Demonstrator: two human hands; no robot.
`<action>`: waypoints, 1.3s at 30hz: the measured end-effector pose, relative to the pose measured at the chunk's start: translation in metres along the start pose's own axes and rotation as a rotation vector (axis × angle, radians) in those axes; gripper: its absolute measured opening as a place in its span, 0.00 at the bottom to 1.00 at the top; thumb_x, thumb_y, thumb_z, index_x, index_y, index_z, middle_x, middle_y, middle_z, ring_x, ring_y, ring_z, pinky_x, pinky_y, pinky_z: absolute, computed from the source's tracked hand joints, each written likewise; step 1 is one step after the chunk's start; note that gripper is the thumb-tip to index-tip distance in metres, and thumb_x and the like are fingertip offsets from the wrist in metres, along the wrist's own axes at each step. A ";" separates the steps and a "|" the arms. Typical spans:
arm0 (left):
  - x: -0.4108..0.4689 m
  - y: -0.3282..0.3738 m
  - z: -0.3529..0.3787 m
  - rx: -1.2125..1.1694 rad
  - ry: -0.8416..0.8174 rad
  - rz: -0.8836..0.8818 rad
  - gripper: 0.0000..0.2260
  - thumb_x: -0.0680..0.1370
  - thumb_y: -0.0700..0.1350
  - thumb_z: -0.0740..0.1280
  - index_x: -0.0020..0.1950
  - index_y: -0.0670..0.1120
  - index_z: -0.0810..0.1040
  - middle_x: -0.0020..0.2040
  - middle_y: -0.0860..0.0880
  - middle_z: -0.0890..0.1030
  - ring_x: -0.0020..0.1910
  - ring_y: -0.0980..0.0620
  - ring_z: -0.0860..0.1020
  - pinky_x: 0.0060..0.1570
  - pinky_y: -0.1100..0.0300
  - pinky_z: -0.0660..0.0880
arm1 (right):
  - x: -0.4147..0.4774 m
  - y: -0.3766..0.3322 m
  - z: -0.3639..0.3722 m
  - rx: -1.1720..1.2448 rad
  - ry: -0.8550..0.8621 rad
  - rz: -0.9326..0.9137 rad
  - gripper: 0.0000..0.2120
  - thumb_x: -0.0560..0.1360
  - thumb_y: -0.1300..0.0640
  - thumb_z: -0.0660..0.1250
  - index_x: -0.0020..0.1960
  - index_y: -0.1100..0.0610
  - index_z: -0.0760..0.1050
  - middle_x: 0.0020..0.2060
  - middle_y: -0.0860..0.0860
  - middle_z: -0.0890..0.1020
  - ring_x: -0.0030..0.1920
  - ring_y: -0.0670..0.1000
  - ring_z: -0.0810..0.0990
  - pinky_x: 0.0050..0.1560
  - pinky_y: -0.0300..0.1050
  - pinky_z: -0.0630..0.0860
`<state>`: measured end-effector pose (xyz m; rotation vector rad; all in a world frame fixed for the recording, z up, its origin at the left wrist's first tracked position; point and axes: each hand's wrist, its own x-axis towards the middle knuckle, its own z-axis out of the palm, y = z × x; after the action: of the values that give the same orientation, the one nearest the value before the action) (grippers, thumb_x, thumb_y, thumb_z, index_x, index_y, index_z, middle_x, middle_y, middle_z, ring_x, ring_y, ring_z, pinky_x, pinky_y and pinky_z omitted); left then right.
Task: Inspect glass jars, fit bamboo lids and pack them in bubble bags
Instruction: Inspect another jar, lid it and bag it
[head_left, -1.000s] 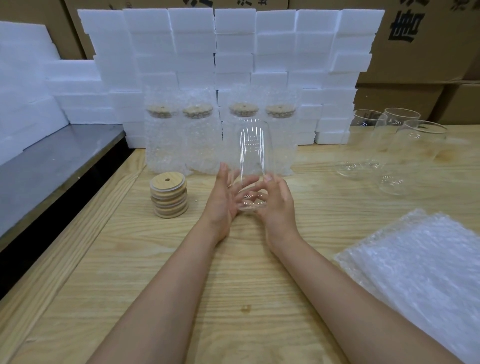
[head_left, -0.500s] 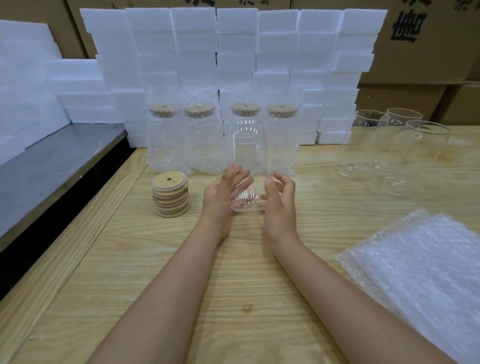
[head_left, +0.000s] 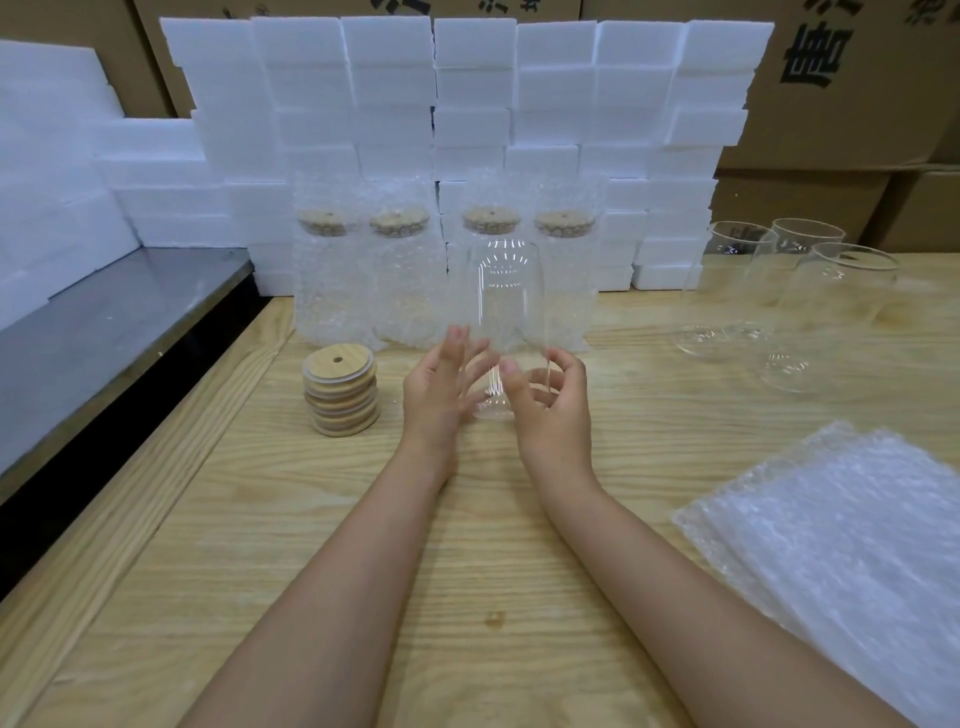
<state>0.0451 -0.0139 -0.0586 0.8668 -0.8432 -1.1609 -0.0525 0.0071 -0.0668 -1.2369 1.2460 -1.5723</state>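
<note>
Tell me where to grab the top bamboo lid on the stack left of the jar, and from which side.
Take the top lid by its round edge, from above, pinching it on opposite sides. It lies flat on the stack, hole up, its edge free all round. The left hand is nearer; the right hand grips the glass jar.

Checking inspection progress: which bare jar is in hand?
The middle jar, gripped by the right hand, left hand beside it. The three jars at right stand untouched.
</note>
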 end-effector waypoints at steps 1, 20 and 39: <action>0.000 0.001 0.000 -0.030 0.012 -0.012 0.23 0.64 0.63 0.67 0.52 0.50 0.78 0.50 0.50 0.85 0.50 0.54 0.84 0.38 0.62 0.80 | 0.001 0.001 0.000 0.033 0.011 0.029 0.20 0.74 0.45 0.68 0.62 0.50 0.68 0.51 0.49 0.76 0.46 0.46 0.78 0.50 0.44 0.77; -0.005 0.000 0.008 0.042 -0.116 -0.123 0.25 0.66 0.60 0.66 0.53 0.43 0.75 0.49 0.40 0.84 0.43 0.46 0.83 0.45 0.52 0.80 | 0.000 -0.004 0.001 0.186 0.039 0.108 0.06 0.82 0.49 0.53 0.49 0.41 0.67 0.47 0.59 0.81 0.47 0.64 0.81 0.53 0.65 0.77; -0.001 -0.005 0.005 0.015 0.037 0.024 0.17 0.75 0.59 0.62 0.55 0.49 0.78 0.49 0.48 0.84 0.43 0.55 0.84 0.36 0.63 0.79 | -0.004 -0.003 0.004 0.049 0.015 -0.055 0.22 0.73 0.48 0.71 0.60 0.49 0.62 0.56 0.53 0.73 0.51 0.49 0.75 0.50 0.36 0.74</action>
<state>0.0389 -0.0148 -0.0607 0.8852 -0.8309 -1.1159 -0.0477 0.0111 -0.0648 -1.2402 1.1842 -1.6451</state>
